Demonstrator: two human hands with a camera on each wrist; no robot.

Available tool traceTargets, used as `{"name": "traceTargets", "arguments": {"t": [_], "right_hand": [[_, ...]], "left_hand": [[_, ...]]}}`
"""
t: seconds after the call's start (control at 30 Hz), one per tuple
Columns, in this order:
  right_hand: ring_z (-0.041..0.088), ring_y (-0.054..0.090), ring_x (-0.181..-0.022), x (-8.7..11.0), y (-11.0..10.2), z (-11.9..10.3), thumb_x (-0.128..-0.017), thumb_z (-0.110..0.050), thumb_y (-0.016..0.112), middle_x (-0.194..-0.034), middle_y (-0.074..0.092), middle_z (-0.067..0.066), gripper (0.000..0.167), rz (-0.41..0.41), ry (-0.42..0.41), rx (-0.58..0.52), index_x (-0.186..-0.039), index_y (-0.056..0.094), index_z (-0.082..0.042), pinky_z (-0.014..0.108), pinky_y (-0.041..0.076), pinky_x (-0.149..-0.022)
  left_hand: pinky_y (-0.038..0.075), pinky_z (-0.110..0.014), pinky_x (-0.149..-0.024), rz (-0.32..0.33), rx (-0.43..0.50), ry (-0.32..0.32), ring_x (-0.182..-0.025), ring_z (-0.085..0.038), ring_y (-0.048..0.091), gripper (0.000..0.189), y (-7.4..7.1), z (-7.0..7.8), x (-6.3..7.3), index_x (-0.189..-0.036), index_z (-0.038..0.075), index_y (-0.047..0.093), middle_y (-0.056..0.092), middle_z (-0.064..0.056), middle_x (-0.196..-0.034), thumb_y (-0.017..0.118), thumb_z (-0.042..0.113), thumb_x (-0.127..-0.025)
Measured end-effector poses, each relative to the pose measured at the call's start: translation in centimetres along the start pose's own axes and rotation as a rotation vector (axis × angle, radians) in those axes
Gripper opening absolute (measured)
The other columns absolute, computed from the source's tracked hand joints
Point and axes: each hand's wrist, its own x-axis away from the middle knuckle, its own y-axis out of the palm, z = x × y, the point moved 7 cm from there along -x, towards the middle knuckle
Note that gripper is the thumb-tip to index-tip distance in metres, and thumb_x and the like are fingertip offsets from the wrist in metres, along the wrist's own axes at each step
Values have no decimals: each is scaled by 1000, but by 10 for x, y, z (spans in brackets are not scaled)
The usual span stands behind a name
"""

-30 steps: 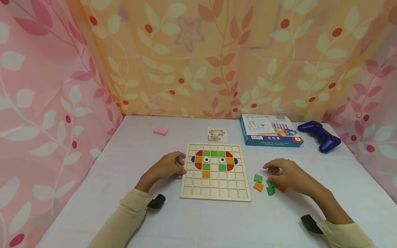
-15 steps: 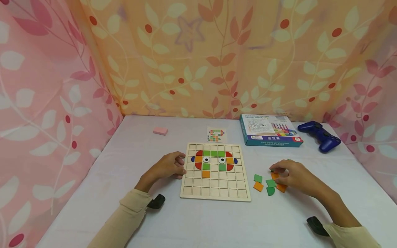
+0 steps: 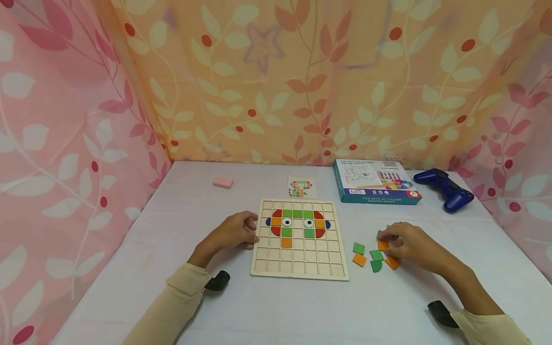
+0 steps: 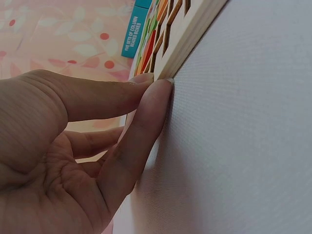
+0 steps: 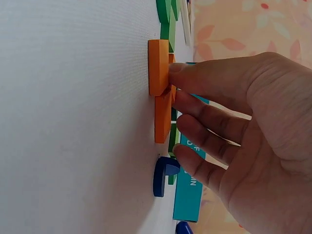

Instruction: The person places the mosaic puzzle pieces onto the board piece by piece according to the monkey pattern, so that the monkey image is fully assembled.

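White cloth (image 3: 297,309) bears a "BEADED BOXES" box (image 3: 376,183), left fingers (image 4: 150,113) pinching a board (image 3: 298,268), right fingers (image 5: 209,115) parted at an orange tile (image 5: 158,68).

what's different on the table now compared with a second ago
The right hand has shifted to the right over the loose tiles, showing more of an orange tile by its fingertips; whether it has gripped one is unclear. The left hand stays at the left edge of the board. The pattern and card are unchanged.
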Motion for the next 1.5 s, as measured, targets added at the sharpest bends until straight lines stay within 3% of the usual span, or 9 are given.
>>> {"name": "traceTargets", "arguments": {"t": [0.4,0.67,1.0,1.23,1.37,1.5], "right_hand": [[21,58,-99,-4,-4,-10,-90,-26,82,-107,72,-2,31,16,7,6,-117,79,-11,29,55,-77],[19,59,-102,-18,5,-36,-92,-31,83,-109,73,-5,32,25,-50,-24,-118,79,-13,32,55,-83],[19,56,-101,-38,21,-73,-91,-32,81,-108,71,-5,34,2,-125,-53,-120,80,-14,31,54,-79],[20,56,-109,-52,34,-96,-91,-34,83,-108,72,-8,30,-19,-175,-60,-116,82,-18,36,56,-89],[19,54,-108,-58,42,-107,-92,-34,84,-107,71,-9,30,-30,-237,-54,-117,82,-18,34,54,-87],[20,55,-111,-63,49,-119,-93,-33,82,-109,71,-8,30,-38,-295,-43,-118,81,-16,38,56,-93]], "left_hand": [[66,-30,-73,-5,4,10,-83,-19,68,64,0,1,1,-147,-4,51,60,-16,-118,80,1,-89],[66,-30,-74,-2,5,11,-83,-19,68,64,0,1,2,-147,-5,51,60,-17,-118,79,0,-89],[66,-31,-74,-6,12,15,-84,-19,68,64,0,1,2,-146,-5,51,60,-17,-118,79,1,-89],[66,-31,-75,-6,10,24,-84,-19,67,63,0,2,3,-146,-5,51,60,-17,-117,79,1,-89],[66,-31,-74,-6,10,27,-84,-19,67,63,0,2,2,-146,-5,52,60,-17,-117,79,1,-89],[66,-31,-74,-7,16,23,-85,-19,67,63,0,1,2,-146,-5,52,60,-17,-118,79,0,-89]]}}
